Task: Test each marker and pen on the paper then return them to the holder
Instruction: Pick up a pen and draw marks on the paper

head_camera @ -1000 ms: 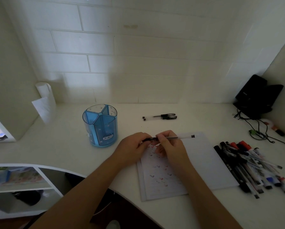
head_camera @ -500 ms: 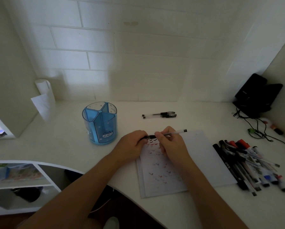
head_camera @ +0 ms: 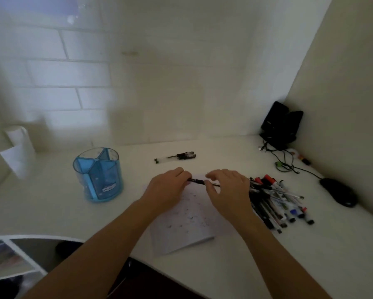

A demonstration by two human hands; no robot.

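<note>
A black pen (head_camera: 196,181) lies level between my two hands, just above the paper sheet (head_camera: 187,223) with small test marks. My left hand (head_camera: 167,187) grips the pen's left end with curled fingers. My right hand (head_camera: 228,188) pinches the barrel from the right, its other fingers lifted; it hides the pen's right end. The blue divided holder (head_camera: 99,175) stands empty to the left of my hands. A pile of markers and pens (head_camera: 276,201) lies right of the paper.
Two pens (head_camera: 177,157) lie side by side behind the paper. A black mouse (head_camera: 339,192) and its cable sit at the right; a black device (head_camera: 280,124) is in the back corner. A paper roll (head_camera: 19,145) stands far left. The desk edge curves near me.
The view has swung right, bringing the mouse in. The pen's clear end no longer sticks out past my right hand, which has slid along the barrel toward the pile.
</note>
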